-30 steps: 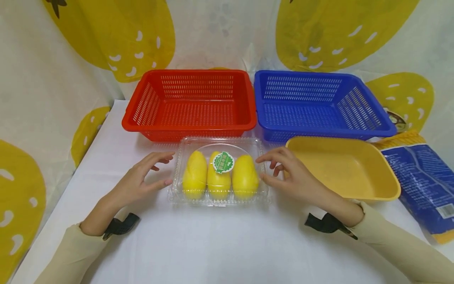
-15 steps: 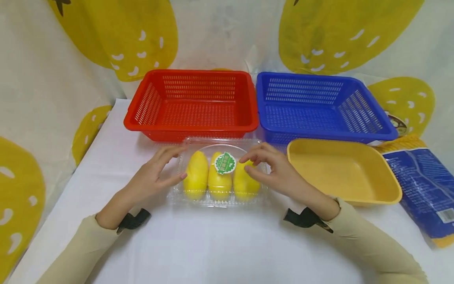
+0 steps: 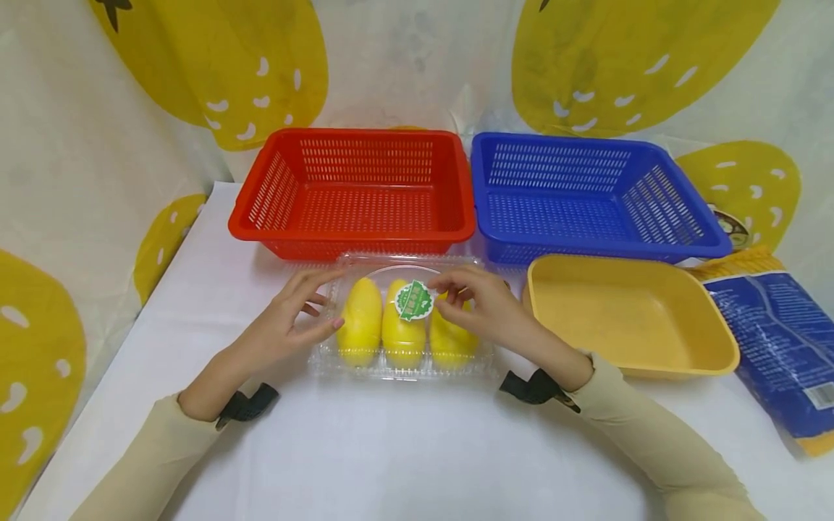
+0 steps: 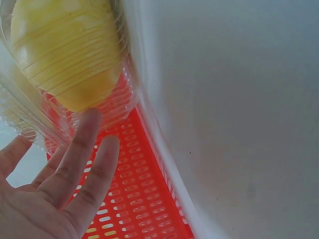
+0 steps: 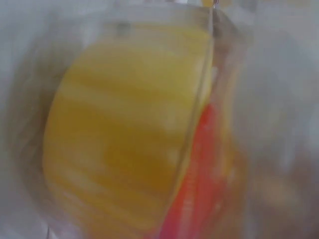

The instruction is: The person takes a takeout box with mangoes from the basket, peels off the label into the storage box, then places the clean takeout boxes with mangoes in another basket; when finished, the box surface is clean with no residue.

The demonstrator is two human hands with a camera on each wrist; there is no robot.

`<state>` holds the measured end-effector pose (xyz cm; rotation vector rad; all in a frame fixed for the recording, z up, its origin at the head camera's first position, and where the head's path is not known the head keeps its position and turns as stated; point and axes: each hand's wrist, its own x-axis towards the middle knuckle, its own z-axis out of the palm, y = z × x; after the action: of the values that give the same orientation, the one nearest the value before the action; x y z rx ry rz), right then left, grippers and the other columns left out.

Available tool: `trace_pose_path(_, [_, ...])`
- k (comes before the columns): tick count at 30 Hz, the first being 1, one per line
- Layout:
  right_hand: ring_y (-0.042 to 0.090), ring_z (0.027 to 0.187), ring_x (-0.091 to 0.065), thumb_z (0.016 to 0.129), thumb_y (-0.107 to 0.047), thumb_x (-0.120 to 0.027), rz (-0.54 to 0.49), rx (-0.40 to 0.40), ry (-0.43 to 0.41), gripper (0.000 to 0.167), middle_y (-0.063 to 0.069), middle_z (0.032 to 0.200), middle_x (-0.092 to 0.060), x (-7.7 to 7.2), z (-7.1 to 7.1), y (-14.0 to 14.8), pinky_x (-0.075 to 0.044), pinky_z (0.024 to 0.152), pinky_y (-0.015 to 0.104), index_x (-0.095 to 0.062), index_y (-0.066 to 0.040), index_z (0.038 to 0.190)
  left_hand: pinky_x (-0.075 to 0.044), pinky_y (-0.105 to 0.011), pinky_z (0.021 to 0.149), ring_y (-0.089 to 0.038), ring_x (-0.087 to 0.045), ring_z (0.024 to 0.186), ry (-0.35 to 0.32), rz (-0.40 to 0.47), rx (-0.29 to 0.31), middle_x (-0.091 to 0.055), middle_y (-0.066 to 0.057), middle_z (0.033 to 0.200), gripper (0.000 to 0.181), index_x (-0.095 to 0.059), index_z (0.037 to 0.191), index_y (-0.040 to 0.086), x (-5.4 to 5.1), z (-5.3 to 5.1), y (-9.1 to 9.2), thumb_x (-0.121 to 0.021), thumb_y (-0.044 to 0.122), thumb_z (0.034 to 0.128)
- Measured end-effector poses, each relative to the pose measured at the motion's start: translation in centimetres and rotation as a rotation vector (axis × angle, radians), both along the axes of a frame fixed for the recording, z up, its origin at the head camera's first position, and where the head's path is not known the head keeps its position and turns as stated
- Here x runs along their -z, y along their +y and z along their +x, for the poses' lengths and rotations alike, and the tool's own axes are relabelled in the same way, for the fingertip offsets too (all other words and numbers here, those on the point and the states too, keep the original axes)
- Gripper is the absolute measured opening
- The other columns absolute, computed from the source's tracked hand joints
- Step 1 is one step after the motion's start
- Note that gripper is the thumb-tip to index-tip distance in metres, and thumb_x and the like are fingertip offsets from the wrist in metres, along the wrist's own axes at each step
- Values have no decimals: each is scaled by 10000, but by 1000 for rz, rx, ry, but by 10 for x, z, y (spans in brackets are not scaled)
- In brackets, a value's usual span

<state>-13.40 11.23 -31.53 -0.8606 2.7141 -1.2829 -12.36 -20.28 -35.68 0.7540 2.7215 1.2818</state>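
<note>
A clear plastic clamshell box (image 3: 397,374) lies on the white cloth with three yellow mangoes (image 3: 362,318) inside. On its lid is a round green and white sticker (image 3: 413,300). My left hand (image 3: 280,322) is at the box's left side, fingers spread, tips at its edge. In the left wrist view its fingers (image 4: 75,164) reach toward the plastic near one mango (image 4: 70,55). My right hand (image 3: 489,307) is over the right mango, index and thumb tips by the sticker's right edge with a small gap between them. The right wrist view is blurred.
Behind the box stand a red basket (image 3: 352,235) and a blue basket (image 3: 606,246), side by side. A yellow tub (image 3: 625,318) is at the right, and a blue and yellow packet (image 3: 775,340) lies beyond it. A fruit-print curtain (image 3: 417,65) hangs behind.
Both hands have moved inward to the box, the left to its edge and the right over the lid. In the last half second the right fingertips shifted left to the sticker.
</note>
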Motion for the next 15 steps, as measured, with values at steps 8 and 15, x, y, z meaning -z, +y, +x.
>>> trace_pose_path(8, [207, 823, -573, 857, -12, -696, 25, 57, -33, 223, 171, 973, -591, -2, 2, -3, -533, 707, 233, -717, 24, 1077, -540, -437, 875, -196, -612, 1021, 8, 19, 24, -401, -75, 1393, 699, -352, 1510, 215, 2, -2, -1, -697, 174, 903])
trace_pose_path(15, [204, 828, -558, 856, -22, -707, 28, 58, -9, 211, 159, 996, -603, 2, 4, -4, -534, 690, 306, -732, 10, 1062, -536, -434, 876, -200, -611, 1028, -3, 13, 20, -399, -79, 1382, 685, -357, 1505, 234, 2, -1, -1, -690, 183, 909])
